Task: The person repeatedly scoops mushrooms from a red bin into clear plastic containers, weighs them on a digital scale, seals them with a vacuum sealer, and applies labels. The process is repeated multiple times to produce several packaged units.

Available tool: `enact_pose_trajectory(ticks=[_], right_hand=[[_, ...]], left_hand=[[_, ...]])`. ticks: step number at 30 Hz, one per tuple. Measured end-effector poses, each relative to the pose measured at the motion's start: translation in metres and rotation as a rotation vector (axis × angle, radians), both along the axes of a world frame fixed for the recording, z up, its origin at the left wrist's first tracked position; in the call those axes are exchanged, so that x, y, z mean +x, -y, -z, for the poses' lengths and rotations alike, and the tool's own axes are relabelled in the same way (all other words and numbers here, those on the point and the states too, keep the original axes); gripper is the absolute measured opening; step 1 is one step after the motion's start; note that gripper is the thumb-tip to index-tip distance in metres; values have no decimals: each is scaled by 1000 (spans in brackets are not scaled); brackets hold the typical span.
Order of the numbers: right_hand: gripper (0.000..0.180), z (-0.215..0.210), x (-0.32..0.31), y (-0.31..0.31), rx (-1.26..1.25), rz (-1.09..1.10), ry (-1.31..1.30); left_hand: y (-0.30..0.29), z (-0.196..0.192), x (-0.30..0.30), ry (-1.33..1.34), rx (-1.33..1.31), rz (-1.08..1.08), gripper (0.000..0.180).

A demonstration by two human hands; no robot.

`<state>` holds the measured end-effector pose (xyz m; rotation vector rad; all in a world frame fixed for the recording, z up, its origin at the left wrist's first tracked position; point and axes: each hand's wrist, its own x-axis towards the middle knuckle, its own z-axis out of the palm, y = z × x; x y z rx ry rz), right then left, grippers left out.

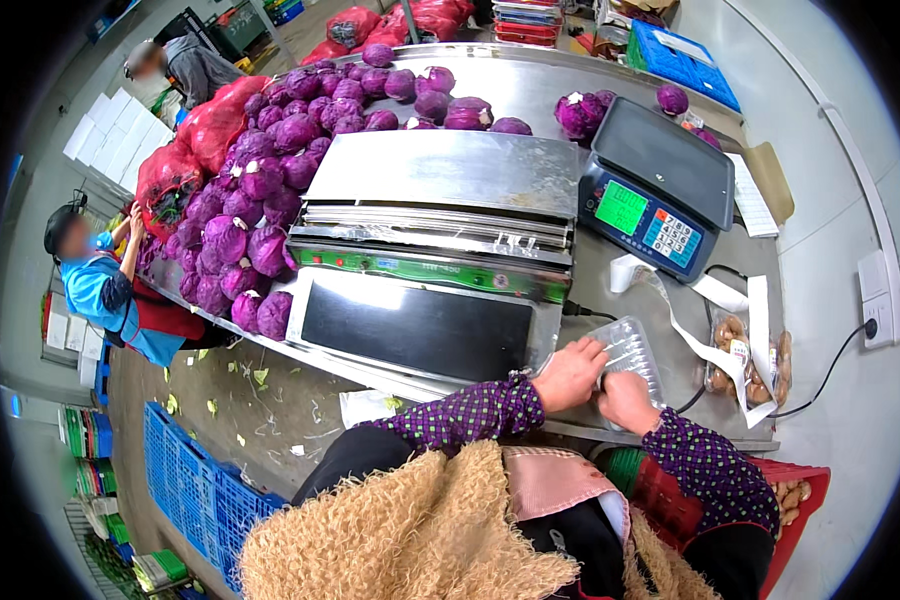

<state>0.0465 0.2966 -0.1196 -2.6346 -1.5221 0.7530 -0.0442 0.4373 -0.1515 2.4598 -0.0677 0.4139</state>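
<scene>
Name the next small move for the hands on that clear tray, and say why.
Probably lift the clear tray toward the red crate. Both hands, left and right, grip the tray's near edge; it looks empty, while a filled tray already lies beside it.

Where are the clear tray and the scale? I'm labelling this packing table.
clear plastic tray [634, 352], head view, on its ribbed bottom.
weighing scale [660, 158], head view, on its dark platter.
</scene>
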Motion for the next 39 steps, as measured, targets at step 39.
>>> enact_pose_trajectory(ticks=[39], right_hand=[[16,18,-16,-3,376,162,153]], left_hand=[[-46,-6,27,-229,156,259,31]])
